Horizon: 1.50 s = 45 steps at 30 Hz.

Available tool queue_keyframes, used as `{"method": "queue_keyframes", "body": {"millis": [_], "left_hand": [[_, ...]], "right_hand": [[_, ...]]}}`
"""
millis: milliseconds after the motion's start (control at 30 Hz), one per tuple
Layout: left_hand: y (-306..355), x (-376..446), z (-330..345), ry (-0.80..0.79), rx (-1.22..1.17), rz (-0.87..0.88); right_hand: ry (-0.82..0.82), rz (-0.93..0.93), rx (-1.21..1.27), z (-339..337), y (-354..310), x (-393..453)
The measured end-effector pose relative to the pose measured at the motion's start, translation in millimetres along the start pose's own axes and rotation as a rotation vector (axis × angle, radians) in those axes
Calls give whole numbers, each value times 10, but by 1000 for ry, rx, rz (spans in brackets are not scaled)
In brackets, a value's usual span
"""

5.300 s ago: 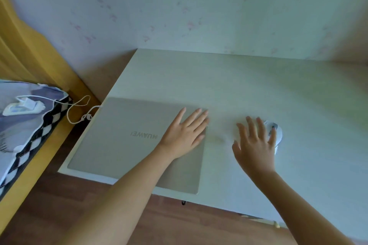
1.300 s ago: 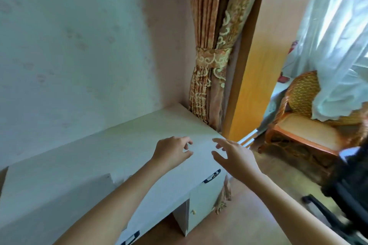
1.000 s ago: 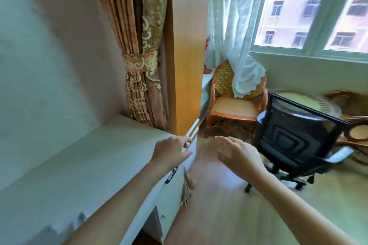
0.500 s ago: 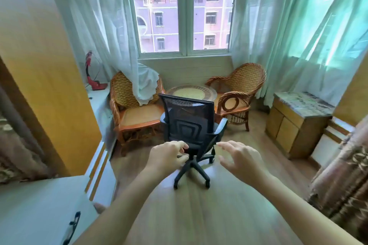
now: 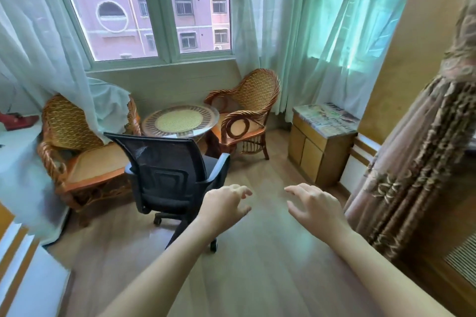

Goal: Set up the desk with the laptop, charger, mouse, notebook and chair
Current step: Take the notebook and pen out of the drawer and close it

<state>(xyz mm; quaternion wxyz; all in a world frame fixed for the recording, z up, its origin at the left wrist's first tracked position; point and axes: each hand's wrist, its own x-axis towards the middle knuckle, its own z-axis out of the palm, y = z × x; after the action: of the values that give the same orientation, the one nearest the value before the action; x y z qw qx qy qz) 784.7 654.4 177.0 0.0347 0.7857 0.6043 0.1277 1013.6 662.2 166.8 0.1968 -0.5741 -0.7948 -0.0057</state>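
Two bare hands reach forward over the pale wood floor (image 5: 257, 265), both holding nothing: left hand (image 5: 226, 203) with fingers loosely curled, right hand (image 5: 313, 203) with fingers relaxed and spread. Just beyond the left hand stands the black mesh-backed office chair on castors (image 5: 164, 172), back toward the camera. Behind it: round glass-topped wicker table (image 5: 180, 119) between two wicker armchairs, then the window (image 5: 154, 8).
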Motion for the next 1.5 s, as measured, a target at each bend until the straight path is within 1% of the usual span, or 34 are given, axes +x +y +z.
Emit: {"method": "queue_keyframes", "body": {"millis": [167, 400, 667, 833, 967, 1133, 1300, 1400, 1500], "left_hand": [[-8, 895, 235, -39, 8, 72], [-266, 2287, 639, -108, -25, 155], [-526, 3665, 982, -175, -10, 238], [-529, 4563, 1300, -189, -12, 248], [-450, 5388, 1555, -194, -21, 227], [-341, 6286, 1698, -212, -30, 198], [-409, 7147, 1669, -170, -65, 151], [-500, 7597, 1746, -188, -73, 148], [-632, 8086, 1912, -214, -85, 142]], "right_hand": [[11, 60, 5, 203, 535, 570], [-34, 143, -4, 568, 1066, 1541], [-35, 293, -21, 840, 1712, 2461], [-59, 336, -2, 1069, 2296, 3112], [-92, 329, -1, 1300, 2902, 3764], [-125, 379, 67, 1504, 3544, 4575], [-153, 353, 85, 1647, 3952, 5363], [-150, 349, 108, 1772, 4145, 5796], [-142, 384, 137, 1971, 4346, 6202]]}}
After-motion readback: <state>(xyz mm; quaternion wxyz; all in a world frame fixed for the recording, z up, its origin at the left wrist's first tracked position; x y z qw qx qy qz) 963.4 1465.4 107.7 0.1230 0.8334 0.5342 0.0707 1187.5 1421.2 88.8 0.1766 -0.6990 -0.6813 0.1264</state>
